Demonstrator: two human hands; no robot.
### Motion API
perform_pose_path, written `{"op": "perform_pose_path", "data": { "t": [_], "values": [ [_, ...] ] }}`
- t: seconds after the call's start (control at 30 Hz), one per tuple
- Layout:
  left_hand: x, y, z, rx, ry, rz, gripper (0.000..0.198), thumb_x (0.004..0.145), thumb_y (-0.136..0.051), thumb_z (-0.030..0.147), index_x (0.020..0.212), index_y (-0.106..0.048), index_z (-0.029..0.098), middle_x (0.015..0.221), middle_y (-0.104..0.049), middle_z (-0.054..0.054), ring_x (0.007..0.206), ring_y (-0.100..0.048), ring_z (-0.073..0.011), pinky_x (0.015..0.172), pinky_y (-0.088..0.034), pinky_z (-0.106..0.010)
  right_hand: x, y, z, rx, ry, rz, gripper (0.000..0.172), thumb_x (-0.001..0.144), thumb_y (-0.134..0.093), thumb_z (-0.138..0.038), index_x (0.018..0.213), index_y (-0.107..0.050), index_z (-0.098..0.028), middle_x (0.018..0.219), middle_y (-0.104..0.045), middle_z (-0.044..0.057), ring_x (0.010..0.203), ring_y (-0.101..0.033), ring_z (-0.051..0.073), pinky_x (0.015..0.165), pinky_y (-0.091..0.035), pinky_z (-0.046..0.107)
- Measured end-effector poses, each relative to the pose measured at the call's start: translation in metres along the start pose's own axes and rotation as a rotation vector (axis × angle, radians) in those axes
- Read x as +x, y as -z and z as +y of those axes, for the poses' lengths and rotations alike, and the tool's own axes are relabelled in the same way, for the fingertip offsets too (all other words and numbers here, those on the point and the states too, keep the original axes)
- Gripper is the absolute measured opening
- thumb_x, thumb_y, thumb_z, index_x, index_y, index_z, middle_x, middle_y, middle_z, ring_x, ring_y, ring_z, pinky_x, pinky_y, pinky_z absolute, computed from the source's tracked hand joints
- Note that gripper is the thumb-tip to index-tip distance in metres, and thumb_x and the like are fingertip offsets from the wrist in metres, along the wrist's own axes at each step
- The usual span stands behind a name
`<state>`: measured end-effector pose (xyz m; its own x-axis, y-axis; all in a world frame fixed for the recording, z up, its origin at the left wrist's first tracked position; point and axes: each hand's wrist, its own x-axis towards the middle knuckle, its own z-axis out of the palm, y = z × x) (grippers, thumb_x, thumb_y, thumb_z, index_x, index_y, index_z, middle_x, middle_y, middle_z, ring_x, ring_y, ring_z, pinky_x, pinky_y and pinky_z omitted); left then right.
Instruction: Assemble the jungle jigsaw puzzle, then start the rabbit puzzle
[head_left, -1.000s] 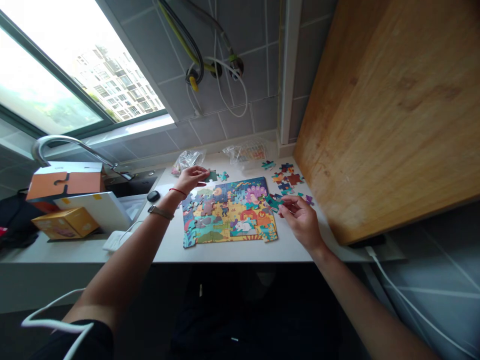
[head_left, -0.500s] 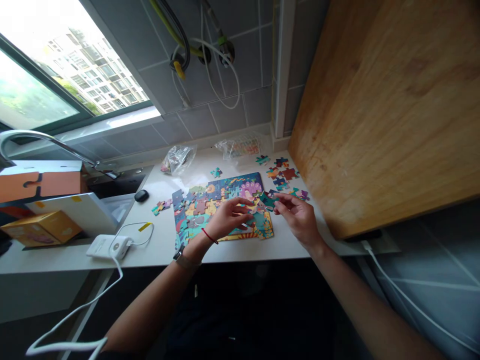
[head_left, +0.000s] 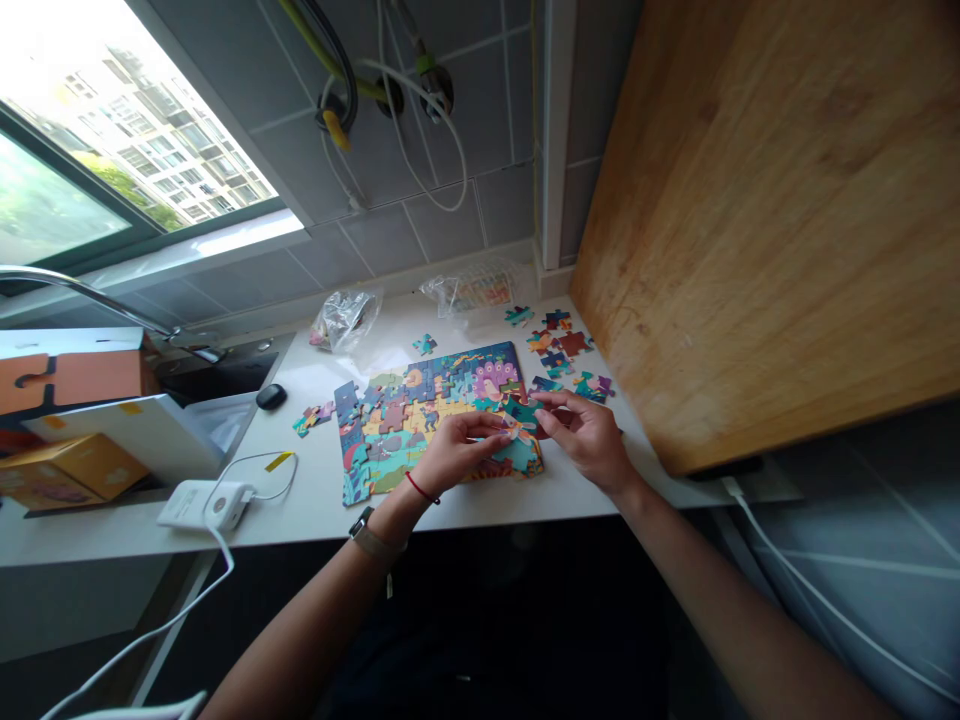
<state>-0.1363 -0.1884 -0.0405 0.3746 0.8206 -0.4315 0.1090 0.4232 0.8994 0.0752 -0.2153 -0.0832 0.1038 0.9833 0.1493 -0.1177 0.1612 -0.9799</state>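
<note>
A colourful jigsaw puzzle point(head_left: 390, 415), largely joined up, lies on the white counter under my hands. My left hand point(head_left: 461, 450) is closed over its right part, thumb and fingers pinching a pale puzzle piece with orange marks point(head_left: 519, 429). Just to the right, my right hand point(head_left: 589, 440) grips the edge of a dark green puzzle piece point(head_left: 523, 409) between thumb and forefinger. That piece is at the puzzle's right side, below the pink peacock picture. My fingers partly hide how the two pieces meet.
Several loose pieces point(head_left: 574, 343) lie beyond the puzzle's right edge, others point(head_left: 311, 418) to its left. Plastic bags point(head_left: 346, 320) rest near the wall. A black mouse point(head_left: 271, 397), a white power adapter point(head_left: 204, 505) and boxes point(head_left: 82, 370) stand left; a wooden board point(head_left: 765, 220) rises right.
My right hand has moved slightly left, bringing the green piece against the puzzle. The fingers of my left hand have gone from spread to pinched on the pale piece. The view has shifted slightly.
</note>
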Motion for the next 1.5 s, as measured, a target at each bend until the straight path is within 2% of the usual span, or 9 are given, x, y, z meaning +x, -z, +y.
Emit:
{"op": "perform_pose_path", "data": {
  "t": [0.27, 0.5, 0.67, 0.77, 0.93, 1.23, 1.3, 1.4, 1.5],
  "values": [
    [0.001, -0.001, 0.0, -0.025, -0.033, 0.041, 0.067, 0.05, -0.102, 0.056, 0.093, -0.075, 0.013, 0.083, -0.077, -0.004, 0.069, -0.073, -0.0151, 0.058, -0.064, -0.023, 0.001, 0.0, 0.004, 0.011, -0.038, -0.032, 0.036, 0.084, -0.081, -0.049, 0.108, -0.079, -0.022, 0.099, -0.077, 0.006, 0.08, -0.075, 0.02, 0.073, -0.068, 0.034],
    [0.0, -0.006, -0.001, -0.035, -0.01, 0.076, 0.066, 0.049, -0.102, 0.056, 0.093, -0.077, 0.013, 0.083, -0.077, -0.005, 0.07, -0.072, -0.0145, 0.058, -0.064, -0.022, 0.001, 0.001, 0.003, -0.071, 0.052, -0.011, 0.03, 0.086, -0.079, -0.045, 0.106, -0.081, -0.023, 0.097, -0.073, 0.006, 0.08, -0.07, 0.018, 0.07, -0.065, 0.029],
    [-0.002, -0.009, 0.001, -0.02, 0.02, 0.106, 0.056, 0.057, -0.1, 0.056, 0.087, -0.077, 0.015, 0.071, -0.071, 0.0, 0.056, -0.063, -0.0094, 0.055, -0.063, -0.023, 0.0, -0.001, 0.002, -0.046, 0.059, -0.018, 0.029, 0.087, -0.079, -0.045, 0.106, -0.081, -0.024, 0.103, -0.074, 0.007, 0.088, -0.072, 0.02, 0.075, -0.066, 0.032],
    [-0.003, -0.01, 0.001, -0.021, 0.013, 0.116, 0.054, 0.059, -0.099, 0.055, 0.088, -0.076, 0.016, 0.069, -0.069, 0.001, 0.054, -0.061, -0.0098, 0.057, -0.065, -0.027, 0.0, -0.001, 0.001, -0.02, 0.018, -0.028, 0.035, 0.085, -0.08, -0.048, 0.11, -0.08, -0.024, 0.103, -0.076, 0.007, 0.087, -0.074, 0.02, 0.076, -0.066, 0.032],
    [-0.007, -0.014, 0.0, -0.092, -0.053, 0.189, 0.059, 0.058, -0.098, 0.059, 0.09, -0.074, 0.015, 0.072, -0.068, 0.0, 0.058, -0.063, -0.009, 0.059, -0.065, -0.024, 0.0, -0.001, 0.002, -0.021, -0.044, -0.073, 0.055, 0.081, -0.084, -0.05, 0.127, -0.074, -0.022, 0.1, -0.077, 0.006, 0.086, -0.077, 0.022, 0.079, -0.067, 0.034],
    [-0.013, -0.026, -0.006, -0.063, -0.076, 0.184, 0.064, 0.057, -0.096, 0.065, 0.085, -0.067, 0.016, 0.082, -0.075, -0.005, 0.077, -0.075, -0.0189, 0.059, -0.064, -0.025, -0.001, -0.003, 0.003, -0.12, 0.034, -0.055, 0.049, 0.084, -0.08, -0.048, 0.124, -0.077, -0.019, 0.094, -0.08, 0.007, 0.086, -0.077, 0.022, 0.081, -0.065, 0.034],
    [-0.014, -0.02, -0.003, -0.021, -0.092, 0.163, 0.066, 0.058, -0.095, 0.066, 0.089, -0.068, 0.015, 0.087, -0.076, -0.007, 0.081, -0.077, -0.0216, 0.06, -0.065, -0.026, -0.001, -0.003, -0.001, -0.148, 0.064, -0.076, 0.047, 0.087, -0.078, -0.045, 0.127, -0.077, -0.02, 0.093, -0.079, 0.005, 0.083, -0.075, 0.02, 0.079, -0.064, 0.033],
    [-0.018, -0.008, 0.005, 0.058, -0.14, 0.14, 0.069, 0.065, -0.093, 0.062, 0.11, -0.069, 0.016, 0.102, -0.076, -0.01, 0.081, -0.078, -0.0219, 0.061, -0.064, -0.027, -0.003, -0.003, -0.007, -0.18, 0.089, -0.175, 0.042, 0.089, -0.075, -0.04, 0.127, -0.078, -0.022, 0.093, -0.078, 0.004, 0.081, -0.073, 0.018, 0.075, -0.062, 0.03],
    [-0.021, 0.002, 0.013, 0.179, -0.15, 0.069, 0.075, 0.069, -0.093, 0.053, 0.128, -0.063, 0.019, 0.099, -0.074, -0.008, 0.074, -0.077, -0.0201, 0.052, -0.06, -0.023, -0.006, -0.005, -0.011, -0.211, 0.112, -0.272, 0.039, 0.09, -0.074, -0.036, 0.126, -0.079, -0.024, 0.094, -0.078, 0.004, 0.078, -0.07, 0.017, 0.069, -0.06, 0.028]
  ]
}}
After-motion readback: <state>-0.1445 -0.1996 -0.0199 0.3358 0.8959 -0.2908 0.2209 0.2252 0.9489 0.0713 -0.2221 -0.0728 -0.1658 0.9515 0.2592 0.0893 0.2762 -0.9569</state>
